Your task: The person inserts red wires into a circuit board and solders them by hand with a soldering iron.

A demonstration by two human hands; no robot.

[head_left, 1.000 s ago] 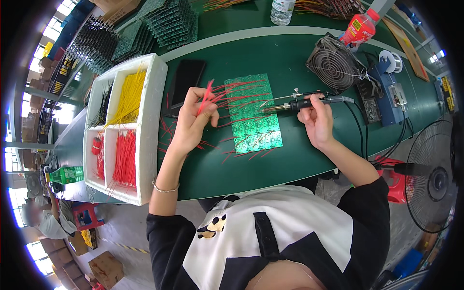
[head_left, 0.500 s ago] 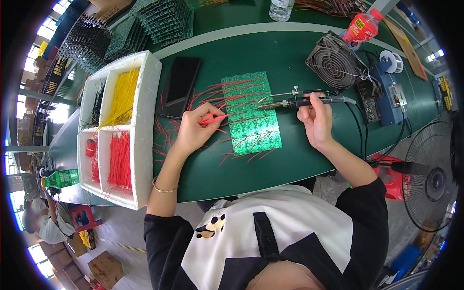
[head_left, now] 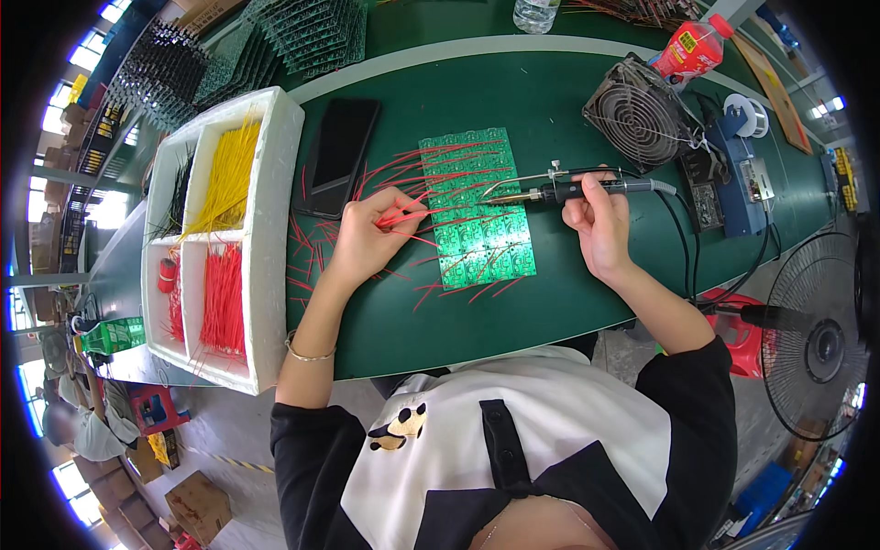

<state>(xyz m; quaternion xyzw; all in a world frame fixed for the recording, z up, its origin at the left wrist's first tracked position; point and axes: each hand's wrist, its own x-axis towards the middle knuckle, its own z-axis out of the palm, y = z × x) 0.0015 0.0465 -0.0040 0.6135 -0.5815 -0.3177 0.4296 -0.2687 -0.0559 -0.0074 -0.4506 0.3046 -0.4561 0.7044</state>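
your left hand [head_left: 365, 234] had its fingers [head_left: 400, 199] pinched tight on red wires [head_left: 392, 220], guessing to line them up | your right hand [head_left: 600, 229] was clamped round the soldering iron [head_left: 563, 192], prob for fine control | green circuit board [head_left: 509, 246] sat between on the table [head_left: 550, 307], likely for reach

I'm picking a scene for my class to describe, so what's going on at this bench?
A person's left hand pinches thin red wires beside the left edge of a green, rectangular circuit-board panel. The right hand holds a black-handled soldering iron, its metal tip over the panel; contact is unclear. More red wires lie across the panel, and a white foam box of coloured wires stands left.
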